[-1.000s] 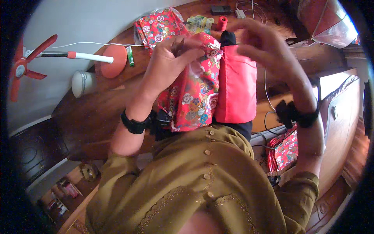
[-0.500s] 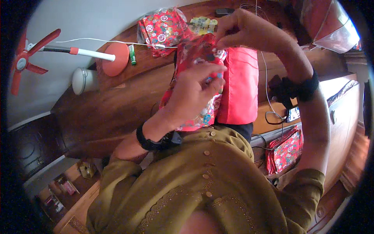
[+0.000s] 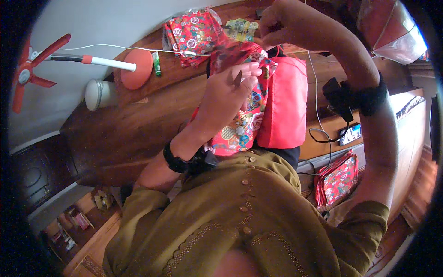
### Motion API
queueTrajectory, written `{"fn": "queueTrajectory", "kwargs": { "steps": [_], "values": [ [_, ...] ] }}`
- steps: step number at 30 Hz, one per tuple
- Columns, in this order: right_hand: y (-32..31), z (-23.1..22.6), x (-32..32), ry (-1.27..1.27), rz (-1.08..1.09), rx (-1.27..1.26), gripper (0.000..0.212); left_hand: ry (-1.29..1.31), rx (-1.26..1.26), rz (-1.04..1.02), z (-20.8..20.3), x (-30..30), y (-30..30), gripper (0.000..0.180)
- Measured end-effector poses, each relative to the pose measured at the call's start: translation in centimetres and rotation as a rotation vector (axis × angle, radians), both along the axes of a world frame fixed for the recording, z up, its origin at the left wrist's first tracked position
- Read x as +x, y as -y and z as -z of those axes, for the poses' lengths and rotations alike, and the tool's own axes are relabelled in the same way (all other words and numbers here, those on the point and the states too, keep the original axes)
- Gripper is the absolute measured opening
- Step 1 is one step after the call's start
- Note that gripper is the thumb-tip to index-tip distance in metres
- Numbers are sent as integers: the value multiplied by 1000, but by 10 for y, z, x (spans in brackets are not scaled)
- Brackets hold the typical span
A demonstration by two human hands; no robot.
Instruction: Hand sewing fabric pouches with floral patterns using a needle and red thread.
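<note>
A red floral cloth (image 3: 241, 131) lies across my lap, rising to a gathered edge in front of me. My left hand (image 3: 226, 94) is at its upper part, fingers together and thumb beside them on the cloth. A small dark pointed shape shows between thumb and fingers; what it is cannot be made out. Beside the floral cloth, on its right, lies a plain bright red cloth (image 3: 285, 104). My right hand (image 3: 277, 25) is raised beyond both cloths near the top of the view, fingers curled closed. Whatever it pinches is too small or hidden to name.
Folded floral cloths (image 3: 191, 32) sit on the wooden table (image 3: 138, 115), with a yellowish packet (image 3: 241, 30) beside them. A red fan (image 3: 26, 74), green tube (image 3: 157, 64) and white tub (image 3: 99, 95) are left. On the right are a phone (image 3: 350, 134), cables and more floral cloths (image 3: 337, 180).
My right hand has moved up and away from the cloth, its forearm shifting slightly right. My left hand has moved a little up and left, its fingers straighter. The floral cloth's upper edge has shifted.
</note>
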State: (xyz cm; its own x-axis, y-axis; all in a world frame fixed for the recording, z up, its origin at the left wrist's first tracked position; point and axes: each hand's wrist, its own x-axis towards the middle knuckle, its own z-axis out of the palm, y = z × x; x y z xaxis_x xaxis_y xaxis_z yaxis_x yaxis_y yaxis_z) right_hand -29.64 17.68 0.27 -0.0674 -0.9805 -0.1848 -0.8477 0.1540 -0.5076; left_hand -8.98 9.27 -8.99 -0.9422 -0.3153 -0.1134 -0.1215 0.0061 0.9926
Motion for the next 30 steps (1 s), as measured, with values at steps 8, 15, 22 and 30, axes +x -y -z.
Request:
{"fn": "queueTrajectory", "kwargs": {
  "steps": [8,15,22,30],
  "values": [
    [-5,10,-10,42,-61,6,22,44,65,-12,-6,-7,1,35],
    [-43,42,-37,113,127,166,26,57,148,-26,-8,-5,4,33],
    [-40,70,-18,301,39,15,23,21,186,-29,-6,-8,8,31],
    [-51,79,-34,397,233,105,18,44,195,3,-8,-9,2,36]
  ]
}}
